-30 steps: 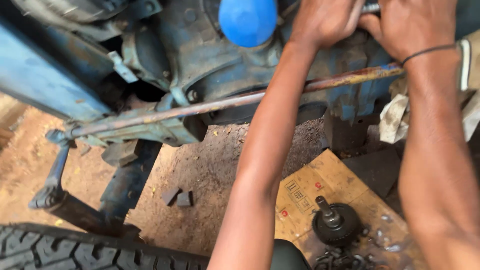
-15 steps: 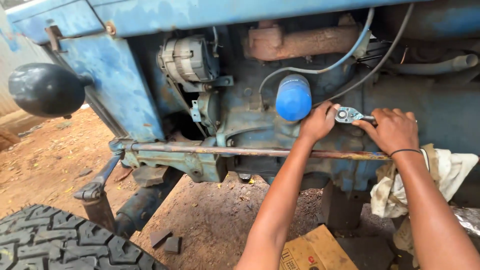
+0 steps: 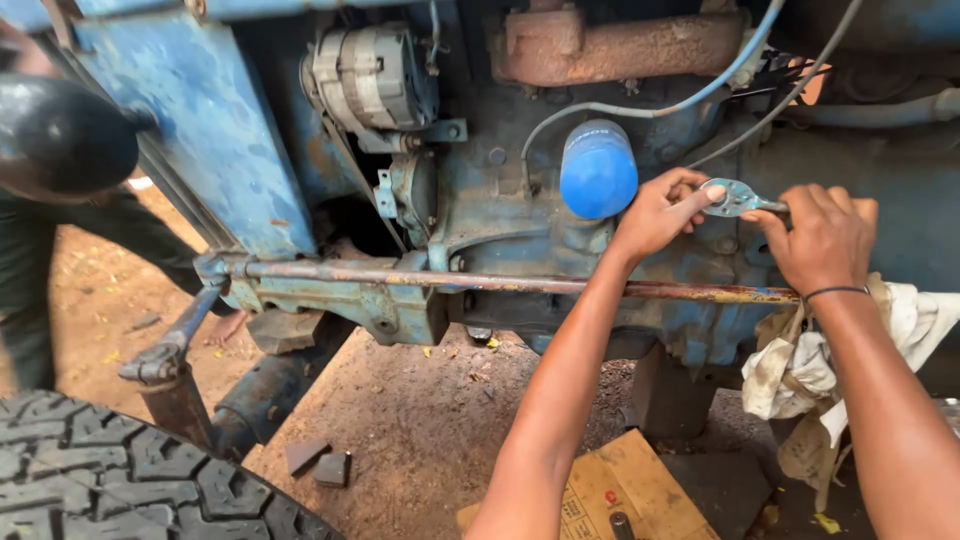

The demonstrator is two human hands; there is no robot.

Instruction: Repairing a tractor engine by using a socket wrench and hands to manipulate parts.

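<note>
While the right hand (image 3: 822,235) grips the wrench (image 3: 742,198) handle, left hand (image 3: 660,212) fingers pinch its head, just right of the blue oil filter (image 3: 598,168).

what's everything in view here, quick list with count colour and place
spanner: one, silver, against the engine side, right of the filter
oil filter: one, blue, centre of the engine
engine block: one, blue and grimy, middle
alternator: one, grey, upper left of the engine
manifold: one, rusty, top
steering rod: one, rusty, running across below the engine
tyre: one, black, bottom left
rag: one, dirty white, lower right
cardboard: one, brown, on the ground
left hand: on the spanner's head
right hand: gripping the spanner's handle
</note>
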